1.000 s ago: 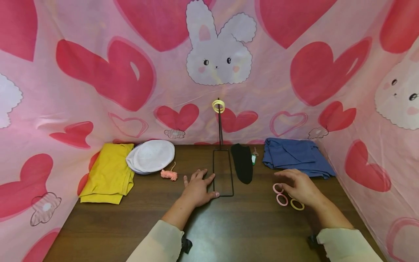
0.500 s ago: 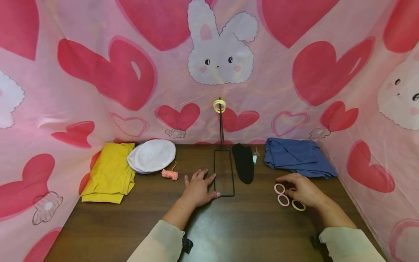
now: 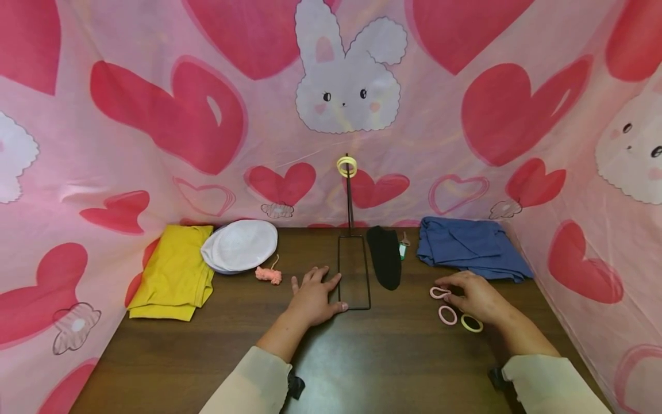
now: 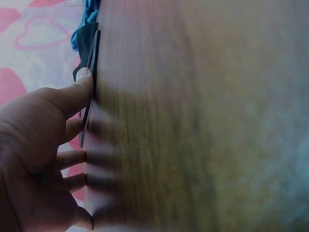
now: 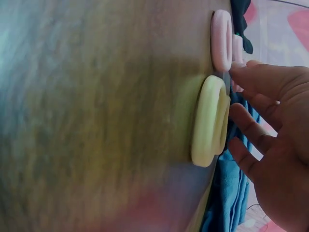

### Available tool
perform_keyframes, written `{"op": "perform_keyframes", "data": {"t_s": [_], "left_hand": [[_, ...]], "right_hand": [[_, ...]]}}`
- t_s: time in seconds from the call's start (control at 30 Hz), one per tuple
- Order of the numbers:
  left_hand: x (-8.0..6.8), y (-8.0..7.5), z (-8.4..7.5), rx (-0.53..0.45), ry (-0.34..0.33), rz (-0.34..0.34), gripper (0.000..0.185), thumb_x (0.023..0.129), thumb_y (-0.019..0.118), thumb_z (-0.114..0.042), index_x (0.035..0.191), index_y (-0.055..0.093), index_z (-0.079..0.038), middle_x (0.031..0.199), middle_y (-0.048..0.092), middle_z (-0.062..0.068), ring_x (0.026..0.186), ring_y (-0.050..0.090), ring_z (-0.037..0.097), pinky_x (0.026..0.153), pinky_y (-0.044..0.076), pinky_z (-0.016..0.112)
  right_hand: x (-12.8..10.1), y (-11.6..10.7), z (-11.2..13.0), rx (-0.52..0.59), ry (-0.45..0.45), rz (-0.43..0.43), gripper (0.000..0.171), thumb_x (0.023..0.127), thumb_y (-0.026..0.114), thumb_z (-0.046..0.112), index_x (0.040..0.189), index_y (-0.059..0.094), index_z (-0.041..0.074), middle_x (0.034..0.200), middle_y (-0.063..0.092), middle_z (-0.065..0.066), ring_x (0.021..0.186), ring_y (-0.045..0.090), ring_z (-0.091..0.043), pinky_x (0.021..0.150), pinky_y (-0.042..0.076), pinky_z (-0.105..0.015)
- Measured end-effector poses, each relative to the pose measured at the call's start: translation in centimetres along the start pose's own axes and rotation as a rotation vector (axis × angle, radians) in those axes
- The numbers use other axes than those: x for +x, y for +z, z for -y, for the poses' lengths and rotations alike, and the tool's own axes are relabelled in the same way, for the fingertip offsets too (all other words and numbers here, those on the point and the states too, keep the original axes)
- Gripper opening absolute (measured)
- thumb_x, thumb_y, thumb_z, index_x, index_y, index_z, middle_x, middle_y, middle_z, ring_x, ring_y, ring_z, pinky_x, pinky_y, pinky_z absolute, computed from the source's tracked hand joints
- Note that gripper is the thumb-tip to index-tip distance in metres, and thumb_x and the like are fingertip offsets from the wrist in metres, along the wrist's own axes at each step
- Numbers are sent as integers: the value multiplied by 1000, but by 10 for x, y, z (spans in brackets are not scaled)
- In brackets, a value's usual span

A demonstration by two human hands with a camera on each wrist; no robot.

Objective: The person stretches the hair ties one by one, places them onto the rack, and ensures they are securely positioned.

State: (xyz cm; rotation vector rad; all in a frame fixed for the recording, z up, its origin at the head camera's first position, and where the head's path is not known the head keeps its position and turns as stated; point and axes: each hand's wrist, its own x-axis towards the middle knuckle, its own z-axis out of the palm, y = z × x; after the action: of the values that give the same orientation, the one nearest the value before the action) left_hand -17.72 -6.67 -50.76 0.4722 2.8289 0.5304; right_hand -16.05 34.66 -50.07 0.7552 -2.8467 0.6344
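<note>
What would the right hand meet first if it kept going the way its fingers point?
Judging by the head view, the right hand points left; its fingers already reach the farthest pink ring. Beyond it, probably the black sock, though depth is unclear.

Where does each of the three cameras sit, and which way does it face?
Head: worn high, looking forward and down at the table; both forearms, left hand and right hand show.
Left wrist: low along the tabletop; left hand on the black wire stand.
Right wrist: low; fingers beside the yellow ring and a pink ring.
Shared: head also shows the stand and both rings.
</note>
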Motion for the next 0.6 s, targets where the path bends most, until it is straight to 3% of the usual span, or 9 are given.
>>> {"op": "perform_keyframes", "data": {"t_s": [0.2,0.6], "left_hand": [[1,0,0,10,0,-10,78,90,70,-63,158,47,-32,167,32,8,156,19,36,114,8,79],[1,0,0,16,2,-12,78,90,70,-64,158,47,-31,167,31,8,156,20,36,114,9,79]], "right_hand": [[8,-1,11,21,16,-19,25,89,81,9,113,80,16,108,74,3,103,68,-24,86,54,-49],[26,-3,37,33,-117,-160,28,84,84,3,108,79,17,103,73,9,93,69,-13,78,58,-42]]}}
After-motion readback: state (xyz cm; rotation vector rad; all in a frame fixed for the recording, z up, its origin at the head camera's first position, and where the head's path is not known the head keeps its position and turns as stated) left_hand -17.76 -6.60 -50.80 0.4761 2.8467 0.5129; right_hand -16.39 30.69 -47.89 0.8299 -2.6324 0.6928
